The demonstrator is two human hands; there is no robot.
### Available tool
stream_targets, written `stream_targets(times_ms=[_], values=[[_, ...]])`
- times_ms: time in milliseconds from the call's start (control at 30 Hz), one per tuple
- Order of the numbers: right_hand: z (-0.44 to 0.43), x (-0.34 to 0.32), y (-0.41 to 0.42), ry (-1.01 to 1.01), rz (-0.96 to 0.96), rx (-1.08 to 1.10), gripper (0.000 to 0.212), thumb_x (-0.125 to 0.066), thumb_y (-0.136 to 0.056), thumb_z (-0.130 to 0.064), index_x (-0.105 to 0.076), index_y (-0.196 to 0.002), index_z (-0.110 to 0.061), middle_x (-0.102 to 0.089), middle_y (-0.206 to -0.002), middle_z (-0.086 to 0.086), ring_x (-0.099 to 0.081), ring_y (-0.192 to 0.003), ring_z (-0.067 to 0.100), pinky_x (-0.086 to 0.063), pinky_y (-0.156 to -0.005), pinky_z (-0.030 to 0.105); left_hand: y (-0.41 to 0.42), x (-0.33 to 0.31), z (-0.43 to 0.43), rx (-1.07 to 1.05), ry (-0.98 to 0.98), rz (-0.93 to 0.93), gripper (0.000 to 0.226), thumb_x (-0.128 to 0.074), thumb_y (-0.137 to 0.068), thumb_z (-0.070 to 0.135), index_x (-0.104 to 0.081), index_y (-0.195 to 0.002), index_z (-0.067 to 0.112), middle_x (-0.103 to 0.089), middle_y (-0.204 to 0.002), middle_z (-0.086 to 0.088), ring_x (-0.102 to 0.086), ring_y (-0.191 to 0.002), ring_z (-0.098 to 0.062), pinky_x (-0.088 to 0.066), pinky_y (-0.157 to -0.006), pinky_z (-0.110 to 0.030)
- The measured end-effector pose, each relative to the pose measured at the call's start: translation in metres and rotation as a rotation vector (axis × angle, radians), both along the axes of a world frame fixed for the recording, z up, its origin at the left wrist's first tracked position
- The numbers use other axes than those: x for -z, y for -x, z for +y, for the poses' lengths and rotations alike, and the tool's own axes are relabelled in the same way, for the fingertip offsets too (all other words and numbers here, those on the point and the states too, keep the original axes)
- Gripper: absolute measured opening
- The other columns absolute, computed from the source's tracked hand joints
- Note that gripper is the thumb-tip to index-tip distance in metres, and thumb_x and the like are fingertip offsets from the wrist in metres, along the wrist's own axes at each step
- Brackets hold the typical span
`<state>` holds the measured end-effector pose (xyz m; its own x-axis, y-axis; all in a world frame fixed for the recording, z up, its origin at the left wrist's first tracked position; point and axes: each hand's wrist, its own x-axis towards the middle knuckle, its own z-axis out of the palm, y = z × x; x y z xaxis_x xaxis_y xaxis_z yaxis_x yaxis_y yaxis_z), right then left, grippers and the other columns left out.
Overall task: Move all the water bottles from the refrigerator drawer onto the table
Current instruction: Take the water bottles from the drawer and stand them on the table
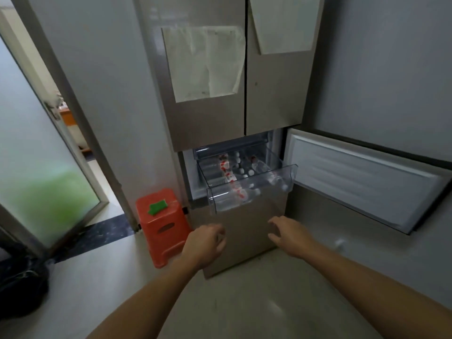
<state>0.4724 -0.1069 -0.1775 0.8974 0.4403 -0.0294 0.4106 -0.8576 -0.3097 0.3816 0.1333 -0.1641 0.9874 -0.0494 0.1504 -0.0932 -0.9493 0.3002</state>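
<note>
Clear plastic drawer (pixel 252 192), pulled out from the lower part of a tall steel-coloured refrigerator (pixel 210 123). It holds the water bottles (pixel 226 167). They lie on their sides, long axes running across the drawer. The left row's white caps point right, toward the middle, where caps from the right-hand bottles meet them. Each bottle wears a red and white label, and the writing on it is too blurred to read.

My left hand (pixel 208 241) hangs in front of the refrigerator below the drawer front, fingers loosely curled and holding nothing. My right hand (pixel 291 234) is beside it at the same height, fingers spread wide and empty. Neither touches the drawer.

The lower refrigerator door (pixel 367 179) stands swung open to the right, its white inner liner facing me. Two pale paper sheets (pixel 204 62) are stuck to the upper doors, and any print on them cannot be made out.

Left of the refrigerator an orange plastic stool (pixel 163 223) sits on the floor with a small green object (pixel 157 207) on top. Further left is a frosted glass door (pixel 36 155), and a dark bag (pixel 19 285) rests on the floor at the left edge.
</note>
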Motion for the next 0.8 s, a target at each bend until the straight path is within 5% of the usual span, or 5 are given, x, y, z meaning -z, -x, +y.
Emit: stream_targets(times_ms=[300, 700, 800], values=[[0.046, -0.005, -0.168, -0.003, 0.014, 0.097, 0.043, -0.058, -0.090, -0.040, -0.051, -0.129, -0.023, -0.059, -0.126, 0.001, -0.058, -0.111, 0.019, -0.048, -0.088, 0.033, -0.192, 0.001, 0.057, 0.068, 0.048, -0.038, 0.021, -0.053, -0.089, 0.031, -0.062, -0.106, 0.021, -0.067, -0.098, 0.000, -0.062, -0.088, -0.018, -0.050, -0.073, -0.033], [0.032, -0.002, -0.349, 0.021, 0.016, 0.164, 0.037, -0.061, -0.086, -0.038, -0.058, -0.119, -0.022, -0.065, -0.114, 0.005, -0.062, -0.098, 0.025, -0.051, -0.079, 0.036, -0.371, 0.035, 0.038, 0.142, 0.069, 0.131, 0.019, -0.054, -0.088, 0.028, -0.063, -0.102, 0.017, -0.066, -0.101, -0.004, -0.061, -0.089, -0.021, -0.038, -0.066, -0.027], [0.034, 0.013, -0.401, 0.034, 0.033, 0.095, 0.034, -0.059, -0.087, -0.039, -0.058, -0.115, -0.021, -0.066, -0.107, 0.006, -0.063, -0.091, 0.026, -0.048, -0.069, 0.031, -0.405, 0.052, 0.031, 0.088, 0.096, 0.210, 0.015, -0.055, -0.088, 0.029, -0.062, -0.097, 0.020, -0.066, -0.099, -0.003, -0.061, -0.084, -0.019, -0.046, -0.068, -0.029]])
